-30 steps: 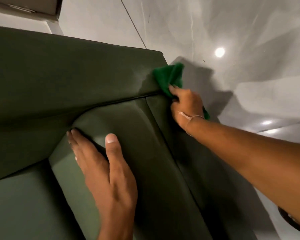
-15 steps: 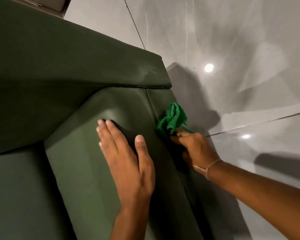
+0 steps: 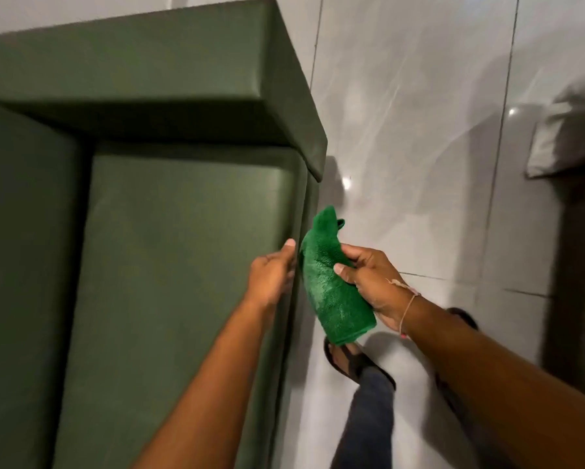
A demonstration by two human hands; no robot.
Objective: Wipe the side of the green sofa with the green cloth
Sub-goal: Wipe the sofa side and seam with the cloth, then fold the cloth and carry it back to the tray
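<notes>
Head view. Green sofa (image 3: 169, 252) fills the left half; its backrest block runs across the far side, and a seat cushion sits below it with the sofa's right side edge running near to far down the middle of the view. Grey glossy tiled floor (image 3: 419, 130) to the right.

Green cloth (image 3: 331, 289) is off the sofa, held in the air just right of the side edge, over the floor. It hangs bunched and elongated: upper end points far, lower end hangs near, above a foot in a dark sandal (image 3: 355, 363).

Right hand (image 3: 375, 282) grips the cloth from its right side. Thumb lies across the cloth's front face, the other fingers (image 3: 352, 252) curl around the upper right edge; fingers clamped on the cloth at about mid-length. A thin string bracelet (image 3: 407, 308) on that wrist.

Left hand (image 3: 274, 275) rests at the right edge of the seat cushion, fingers together and wrapped over the edge, thumb tip pointing far. It sits just left of the cloth; whether its fingers touch the cloth cannot be told, as the gap between them is dark.

A dark trouser leg (image 3: 365, 421) shows below the cloth. Blurred dark object at far right edge, not identifiable.
</notes>
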